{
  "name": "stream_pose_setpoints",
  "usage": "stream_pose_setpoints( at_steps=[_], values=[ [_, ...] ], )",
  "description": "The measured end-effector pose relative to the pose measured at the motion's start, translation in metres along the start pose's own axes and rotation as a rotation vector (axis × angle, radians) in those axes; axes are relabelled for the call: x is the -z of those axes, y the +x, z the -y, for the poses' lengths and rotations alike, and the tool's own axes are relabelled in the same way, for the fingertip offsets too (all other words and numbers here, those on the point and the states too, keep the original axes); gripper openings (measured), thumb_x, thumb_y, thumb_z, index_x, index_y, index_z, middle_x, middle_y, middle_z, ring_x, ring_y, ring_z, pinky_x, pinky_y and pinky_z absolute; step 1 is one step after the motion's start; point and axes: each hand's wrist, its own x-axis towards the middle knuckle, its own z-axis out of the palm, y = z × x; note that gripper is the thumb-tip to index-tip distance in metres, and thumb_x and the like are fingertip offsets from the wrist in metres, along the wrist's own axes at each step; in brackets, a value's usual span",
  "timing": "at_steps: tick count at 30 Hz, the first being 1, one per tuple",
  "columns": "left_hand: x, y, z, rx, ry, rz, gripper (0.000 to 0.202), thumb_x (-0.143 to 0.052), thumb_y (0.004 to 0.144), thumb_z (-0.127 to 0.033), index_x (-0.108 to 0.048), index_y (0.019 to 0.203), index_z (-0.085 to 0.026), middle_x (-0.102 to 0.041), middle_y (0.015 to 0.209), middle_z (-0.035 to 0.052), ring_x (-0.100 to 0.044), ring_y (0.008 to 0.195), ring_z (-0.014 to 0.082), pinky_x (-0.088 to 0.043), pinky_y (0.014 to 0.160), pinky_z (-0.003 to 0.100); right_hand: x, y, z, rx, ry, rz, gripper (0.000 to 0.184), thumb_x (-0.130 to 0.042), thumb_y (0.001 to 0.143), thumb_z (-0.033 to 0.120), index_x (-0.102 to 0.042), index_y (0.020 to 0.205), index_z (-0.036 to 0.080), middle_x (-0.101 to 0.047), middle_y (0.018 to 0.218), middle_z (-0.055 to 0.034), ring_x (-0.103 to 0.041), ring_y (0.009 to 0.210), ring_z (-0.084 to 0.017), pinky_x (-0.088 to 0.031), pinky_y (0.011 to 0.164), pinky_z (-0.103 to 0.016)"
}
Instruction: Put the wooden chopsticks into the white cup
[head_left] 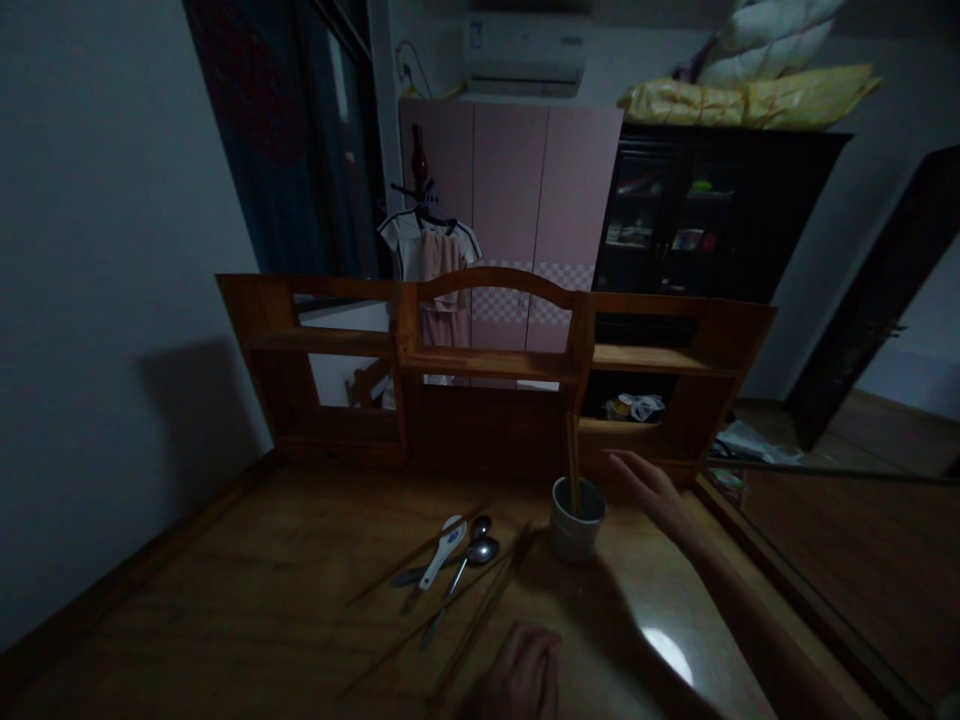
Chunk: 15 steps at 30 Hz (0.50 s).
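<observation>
**Bare right hand (646,482) is hovering beside a pale grey, round, tapering cup (574,540)**

The cup is standing on a glossy yellow-brown wooden worktop (262,600), near the back edge and right of the middle. At least two slim, straight brown sticks (573,455) are standing almost upright in it. The right hand is holding its fingers outstretched, apart from the cup, on the side toward the worktop's right edge. The bare left hand (523,668) is curling its fingers nearer the front, well apart from the right; whether it is gripping anything cannot be told.

Left of the cup, three spoons are lying close together: one smooth white ceramic spoon (444,552) with a blue pattern, and two shiny silvery metal spoons (482,550) with oval bowls. A flat dark piece (409,577) is jutting out beside the ceramic one. Several thin brown loose sticks (517,555), at least four, are slanting around them.

A brown wooden shelf unit (491,362) with three bays, the middle one arched, is rising along the back edge.
</observation>
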Motion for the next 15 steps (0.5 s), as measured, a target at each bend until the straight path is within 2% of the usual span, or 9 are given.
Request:
stream_pose_setpoints(
  at_steps=[2, 4, 6, 10, 15],
  values=[
    [0.02, 0.006, 0.012, 0.075, 0.148, -0.022, 0.031, -0.045, 0.09, -0.02, -0.07, 0.109, -0.022, -0.071, 0.109, 0.0075, -0.069, 0.1, 0.0164, -0.054, 0.089, 0.024, 0.0, -0.028, 0.0, -0.01, 0.003, -0.08, 0.041, -0.045, 0.096, 0.053, -0.065, 0.111, 0.02, -0.07, 0.109, -0.0089, -0.062, 0.105, -0.027, -0.046, 0.094, -0.038],
    [0.039, 0.012, 0.024, 0.179, 0.305, 0.024, 0.033, -0.046, 0.09, -0.02, -0.07, 0.113, -0.021, -0.069, 0.119, 0.0088, -0.066, 0.111, 0.018, -0.052, 0.096, 0.027, -0.007, -0.059, -0.003, -0.083, 0.048, -0.16, 0.042, -0.046, 0.095, 0.053, -0.069, 0.094, 0.018, -0.072, 0.085, -0.0071, -0.067, 0.081, -0.024, -0.052, 0.077, -0.034],
    [0.052, 0.016, 0.032, 0.263, 0.438, 0.066, 0.036, -0.044, 0.091, -0.018, -0.069, 0.116, -0.021, -0.065, 0.127, 0.0096, -0.062, 0.118, 0.0192, -0.049, 0.1, 0.028, -0.018, -0.087, -0.01, -0.14, 0.063, -0.192, 0.043, -0.048, 0.094, 0.054, -0.069, 0.088, 0.017, -0.07, 0.074, -0.0055, -0.067, 0.072, -0.023, -0.051, 0.07, -0.031],
    [0.065, 0.017, 0.034, 0.334, 0.629, 0.155, 0.039, -0.042, 0.093, -0.023, -0.066, 0.123, -0.017, -0.059, 0.138, 0.0141, -0.055, 0.126, 0.0276, -0.048, 0.101, 0.036, -0.038, -0.127, -0.022, -0.224, 0.072, -0.162, 0.043, -0.049, 0.092, 0.055, -0.07, 0.085, 0.019, -0.069, 0.07, -0.0041, -0.067, 0.069, -0.021, -0.051, 0.067, -0.029],
    [0.077, 0.021, 0.028, 0.391, 0.581, 0.268, 0.04, -0.039, 0.094, -0.028, -0.062, 0.125, -0.015, -0.059, 0.136, 0.0146, -0.056, 0.125, 0.0253, -0.045, 0.101, 0.034, -0.037, -0.147, -0.025, -0.307, 0.037, -0.164, 0.046, -0.05, 0.089, 0.06, -0.071, 0.082, 0.019, -0.069, 0.07, -0.0044, -0.067, 0.07, -0.022, -0.051, 0.066, -0.028]
  ],
)
